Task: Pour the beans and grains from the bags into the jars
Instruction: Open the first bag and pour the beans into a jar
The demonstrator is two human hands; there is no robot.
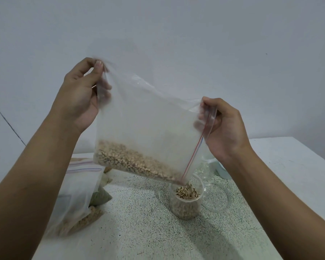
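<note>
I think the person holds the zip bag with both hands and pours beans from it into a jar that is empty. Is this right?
Not quite. The jar is not empty: the head view shows it filled with beans nearly to its rim. The rest holds: the left hand and the right hand both hold the zip bag, and beans pour from its low corner into the jar.

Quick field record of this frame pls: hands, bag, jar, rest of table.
left hand: fingers pinch the bag's raised corner, opposite the zip
right hand: grips the zip edge
bag: clear, tilted, low zip corner over the jar
beans: pooled along the low edge, spilling out
jar: upright on table, beans near the rim
rest: filled bags at left; clear round piece beside the jar
</note>
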